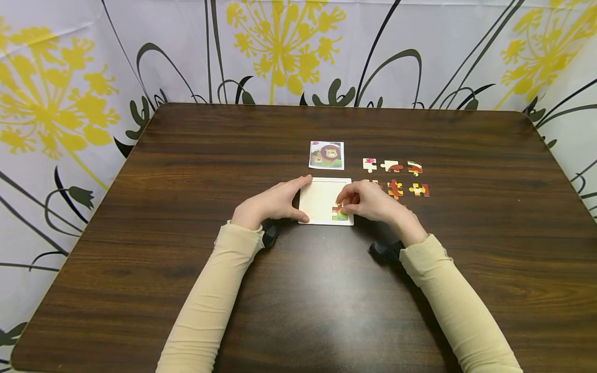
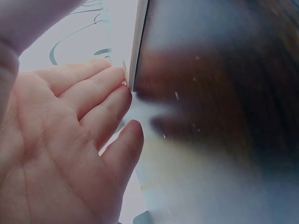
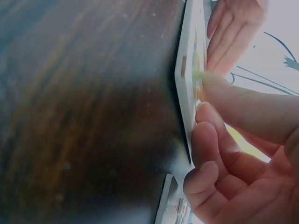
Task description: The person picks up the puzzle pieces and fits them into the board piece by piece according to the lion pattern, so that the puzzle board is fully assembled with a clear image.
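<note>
Steadily, the left hand (image 1: 275, 201) braces the left side of the pale tray (image 1: 318, 202), its fingers extended and its thumb at the near corner; it clasps nothing. That light contact is worth keeping, since the tray could slide on the dark table (image 1: 298, 311) when pressed from the other side. Beyond the tray's far edge lies the picture card (image 1: 326, 155) with two lions, face up and well placed for checking colours. Toward the tray's near right corner sits a red-and-green patch of puzzle (image 1: 339, 215); whether it is one piece or more is too small to tell. Just above it, the right hand (image 1: 370, 202), its fingers curled, appears to pinch an orange-red piece (image 1: 339, 204) between thumb and fingertip, mostly hidden. Good handling here would mean lining up knob and socket first, keeping the piece flat, then pressing straight down rather than shoving sideways, which might lift its neighbour. Farther right, loose pieces (image 1: 395, 188) lie spread in rough rows, apart enough to pick up singly; one is partly covered by the right hand.
</note>
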Demonstrator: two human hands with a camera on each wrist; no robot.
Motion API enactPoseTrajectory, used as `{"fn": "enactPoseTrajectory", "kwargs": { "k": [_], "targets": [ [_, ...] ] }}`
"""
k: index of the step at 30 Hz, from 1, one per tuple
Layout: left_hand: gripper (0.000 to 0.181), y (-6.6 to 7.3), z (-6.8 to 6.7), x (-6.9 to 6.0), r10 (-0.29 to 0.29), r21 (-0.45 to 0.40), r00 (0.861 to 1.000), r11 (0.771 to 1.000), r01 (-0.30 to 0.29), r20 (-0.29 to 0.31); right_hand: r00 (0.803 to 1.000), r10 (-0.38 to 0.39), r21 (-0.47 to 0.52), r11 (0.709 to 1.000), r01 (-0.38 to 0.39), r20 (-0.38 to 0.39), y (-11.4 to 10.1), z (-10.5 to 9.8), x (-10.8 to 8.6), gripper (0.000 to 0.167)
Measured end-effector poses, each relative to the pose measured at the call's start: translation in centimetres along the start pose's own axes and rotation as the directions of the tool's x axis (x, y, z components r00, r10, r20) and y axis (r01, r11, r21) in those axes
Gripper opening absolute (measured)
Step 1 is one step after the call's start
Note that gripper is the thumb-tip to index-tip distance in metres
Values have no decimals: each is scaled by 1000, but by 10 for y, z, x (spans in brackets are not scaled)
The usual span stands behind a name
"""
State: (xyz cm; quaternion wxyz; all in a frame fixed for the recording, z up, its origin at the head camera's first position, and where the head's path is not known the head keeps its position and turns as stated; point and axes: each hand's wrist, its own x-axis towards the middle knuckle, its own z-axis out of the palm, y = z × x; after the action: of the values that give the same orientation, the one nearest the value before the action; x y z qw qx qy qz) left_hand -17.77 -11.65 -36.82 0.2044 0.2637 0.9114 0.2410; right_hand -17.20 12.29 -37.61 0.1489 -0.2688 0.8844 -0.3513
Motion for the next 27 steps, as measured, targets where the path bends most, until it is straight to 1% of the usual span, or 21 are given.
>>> {"fn": "enactPoseTrajectory", "kwargs": {
  "k": [5,10,16,22,27],
  "targets": [
    [90,0,0,0,14,9,1000,1000,-14,-11,1000,1,-6,1000,-1,2,0,1,0,12],
    [91,-1,1,1,5,1,1000,1000,-5,-9,1000,11,-1,1000,-11,4,0,1,0,12],
    [90,-3,2,1,19,-9,1000,1000,-20,-13,1000,22,8,1000,-22,8,-1,1,1,7],
    [92,-2,2,2,-7,-5,1000,1000,7,-2,1000,9,3,1000,-9,14,-1,1,0,4],
    [93,-2,1,1,-13,-7,1000,1000,13,-4,1000,4,3,1000,-4,8,0,2,0,5]
  ]
}}
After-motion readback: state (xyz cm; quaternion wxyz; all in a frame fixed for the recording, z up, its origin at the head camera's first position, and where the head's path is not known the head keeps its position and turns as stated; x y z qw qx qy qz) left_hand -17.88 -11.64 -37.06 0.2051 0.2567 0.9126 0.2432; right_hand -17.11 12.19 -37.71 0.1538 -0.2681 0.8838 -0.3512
